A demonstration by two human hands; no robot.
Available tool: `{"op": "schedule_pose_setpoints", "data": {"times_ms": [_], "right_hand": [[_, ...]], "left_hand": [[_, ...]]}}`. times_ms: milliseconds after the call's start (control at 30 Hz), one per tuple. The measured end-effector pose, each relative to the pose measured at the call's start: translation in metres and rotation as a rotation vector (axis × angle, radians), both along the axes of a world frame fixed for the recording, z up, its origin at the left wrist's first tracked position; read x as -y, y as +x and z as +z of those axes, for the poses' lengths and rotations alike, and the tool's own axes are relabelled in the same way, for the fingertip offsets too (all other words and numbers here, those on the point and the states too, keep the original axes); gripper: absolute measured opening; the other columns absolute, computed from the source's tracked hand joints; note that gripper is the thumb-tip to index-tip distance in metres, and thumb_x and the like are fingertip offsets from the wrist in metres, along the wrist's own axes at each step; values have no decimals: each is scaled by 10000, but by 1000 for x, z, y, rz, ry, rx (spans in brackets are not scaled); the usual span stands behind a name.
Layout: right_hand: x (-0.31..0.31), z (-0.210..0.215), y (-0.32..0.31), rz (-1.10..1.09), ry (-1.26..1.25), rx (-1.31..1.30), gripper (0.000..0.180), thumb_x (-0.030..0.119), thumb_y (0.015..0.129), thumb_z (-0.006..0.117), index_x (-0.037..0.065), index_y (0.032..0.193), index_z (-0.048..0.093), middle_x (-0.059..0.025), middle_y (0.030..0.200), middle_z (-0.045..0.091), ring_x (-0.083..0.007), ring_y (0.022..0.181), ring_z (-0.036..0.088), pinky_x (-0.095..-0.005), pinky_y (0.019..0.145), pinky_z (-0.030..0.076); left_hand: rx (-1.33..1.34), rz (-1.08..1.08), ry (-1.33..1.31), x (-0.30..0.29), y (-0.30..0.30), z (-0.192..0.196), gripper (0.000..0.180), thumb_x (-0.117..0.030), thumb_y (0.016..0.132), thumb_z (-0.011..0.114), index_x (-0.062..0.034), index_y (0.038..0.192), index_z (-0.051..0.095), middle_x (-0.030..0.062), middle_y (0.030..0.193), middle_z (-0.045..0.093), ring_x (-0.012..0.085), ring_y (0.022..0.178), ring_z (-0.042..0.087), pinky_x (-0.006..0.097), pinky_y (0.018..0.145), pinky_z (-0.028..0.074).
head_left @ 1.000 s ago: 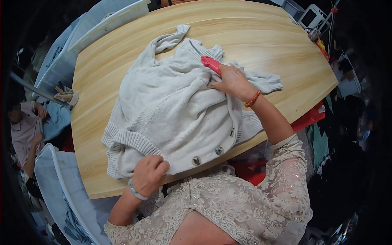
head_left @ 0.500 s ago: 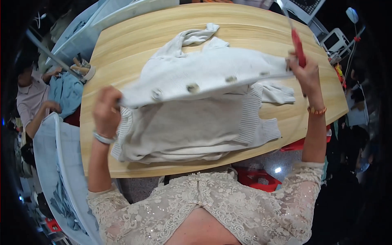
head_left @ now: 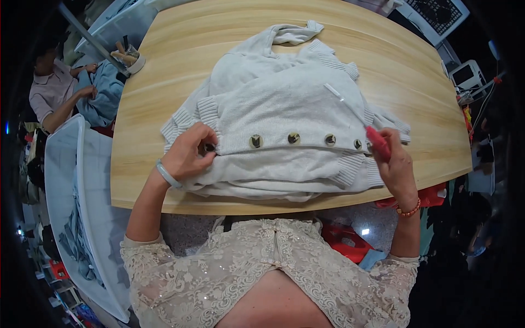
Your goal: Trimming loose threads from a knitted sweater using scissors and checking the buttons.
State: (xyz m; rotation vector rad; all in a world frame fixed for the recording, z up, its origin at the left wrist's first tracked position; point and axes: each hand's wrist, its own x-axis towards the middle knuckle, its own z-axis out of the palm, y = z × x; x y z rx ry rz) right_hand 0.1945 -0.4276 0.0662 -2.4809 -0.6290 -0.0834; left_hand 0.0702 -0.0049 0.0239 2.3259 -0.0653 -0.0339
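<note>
A pale grey knitted cardigan (head_left: 284, 109) lies on the table, its button band running across the middle with several dark mottled buttons. At the left end of this band my left hand (head_left: 191, 150) is closed, pinching the edge beside a button (head_left: 209, 147). My right hand (head_left: 396, 164) is closed around a red-handled tool (head_left: 378, 143) with a long thin metal shaft, which points up and left over the knit. The fingers of that hand also rest by the band's right end; whether they grip the fabric is hidden.
The wooden table (head_left: 404, 65) has a curved front edge. White bins (head_left: 82, 164) with blue-grey garments stand at the left, near a co-worker (head_left: 54, 95) handling blue cloth. A tool cup (head_left: 134, 63) sits at the table's left edge. Red containers (head_left: 344, 240) stand beneath.
Both hands have come down and nearer, lowering the raised button band onto the rest of the cardigan. The tool's shaft has swung from pointing away to pointing left across the knit.
</note>
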Motion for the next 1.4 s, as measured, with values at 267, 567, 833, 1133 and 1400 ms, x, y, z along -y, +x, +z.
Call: {"op": "schedule_pose_setpoints", "data": {"times_ms": [267,567,833,1133,1400], "right_hand": [[-70,-6,-42,535,-204,-244,265,103,847,681,41,1065,544,-190,835,631,-394,770,622,-435,676,484],[-91,-11,-39,583,-157,-238,270,134,876,651,52,1114,554,-183,832,648,-393,771,630,-444,662,480],[-39,2,-44,397,-184,-272,278,41,844,637,56,1115,577,-186,926,642,-395,849,624,-422,723,493],[-29,-8,-53,443,-262,-360,280,191,859,684,84,1095,580,-167,775,649,-390,747,639,-457,663,479],[9,-20,-48,347,-85,-261,240,197,899,633,83,1099,569,-171,868,643,-363,845,633,-453,720,482]], "left_hand": [[-29,56,-180,-4,0,-16,168,-2,768,665,-14,912,579,31,816,567,113,722,557,259,680,484],[229,-32,56,1,-13,-5,232,-28,754,718,-41,968,631,75,1018,603,205,995,572,308,822,468],[151,-112,-87,69,29,-3,403,-60,779,776,-36,1149,617,78,1000,582,171,752,523,284,706,484],[-17,-124,-142,65,42,-20,188,18,779,721,-20,905,586,41,817,572,130,715,536,250,683,462],[333,-197,24,112,54,1,319,-37,788,753,-27,1082,630,104,1056,600,223,843,590,317,758,498]]}}
